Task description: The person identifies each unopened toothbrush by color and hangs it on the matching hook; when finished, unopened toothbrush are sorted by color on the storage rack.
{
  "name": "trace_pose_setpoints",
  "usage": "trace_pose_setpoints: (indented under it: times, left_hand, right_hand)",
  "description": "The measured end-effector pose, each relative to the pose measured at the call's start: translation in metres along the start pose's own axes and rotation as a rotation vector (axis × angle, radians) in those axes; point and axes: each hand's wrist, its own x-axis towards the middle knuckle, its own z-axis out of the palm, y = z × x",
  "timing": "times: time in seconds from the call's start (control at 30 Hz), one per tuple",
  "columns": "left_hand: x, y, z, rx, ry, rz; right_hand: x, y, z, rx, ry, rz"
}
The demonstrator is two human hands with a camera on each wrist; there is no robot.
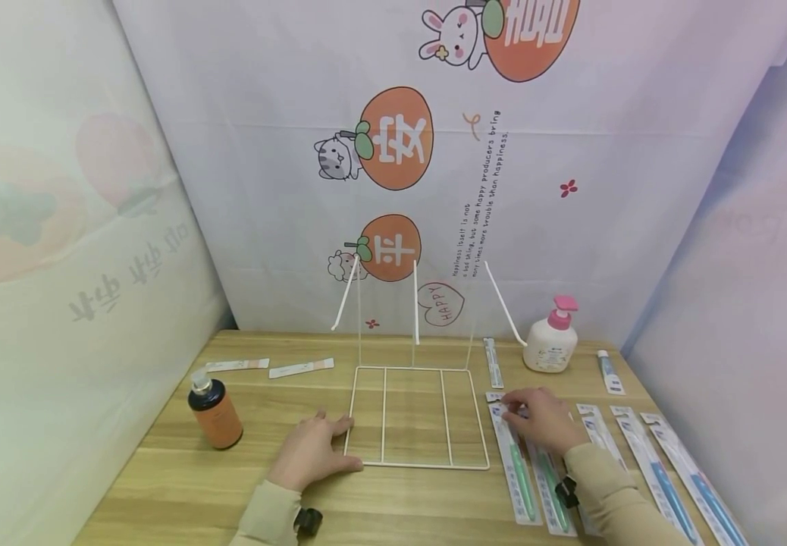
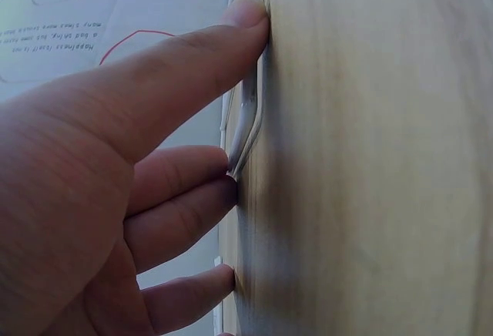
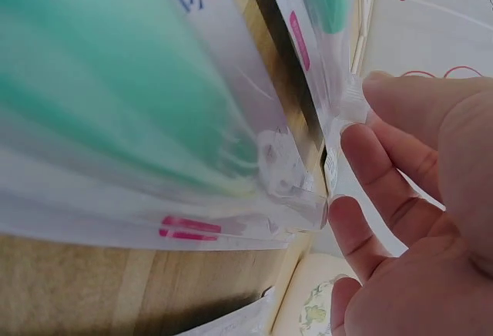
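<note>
A white wire rack (image 1: 415,465) with three upper prongs stands mid-table. My left hand (image 1: 311,453) rests at its front left corner; in the left wrist view the thumb (image 2: 248,14) touches the wire and the other fingertips (image 2: 231,189) lie against the rack's base and the table. To the right, my right hand (image 1: 545,418) is at the top end of the leftmost packaged green toothbrush (image 1: 518,474). Thumb and index finger pinch the clear plastic end of that pack in the right wrist view. Beside it lies a second green toothbrush pack (image 3: 115,82), close to the lower fingers.
More toothbrush packs, several with blue handles (image 1: 669,489), lie to the right. Behind them are a white pump bottle (image 1: 549,345), a toothpaste tube (image 1: 609,373) and a slim packet (image 1: 493,364). Leftward stand an orange-labelled bottle (image 1: 218,421) and two flat packets (image 1: 301,368).
</note>
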Motion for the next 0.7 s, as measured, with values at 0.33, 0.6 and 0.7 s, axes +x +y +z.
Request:
trace_pose_setpoints:
  times: [0.33,0.6,0.7]
  left_hand:
    - [0.0002,0.0004,-0.0009,0.002,0.001,-0.001]
    - [0.0001,-0.0006,0.0,-0.001,-0.001,-0.001]
    - [-0.0004,-0.0007,-0.0002,-0.005,-0.004,0.0]
  right_hand:
    - [0.0009,-0.0004,-0.0006,-0.011,-0.057,0.011]
    - [0.002,0.0015,0.0007,-0.008,-0.048,0.003]
    - [0.0002,0.0008,0.0015,-0.015,0.018,-0.035]
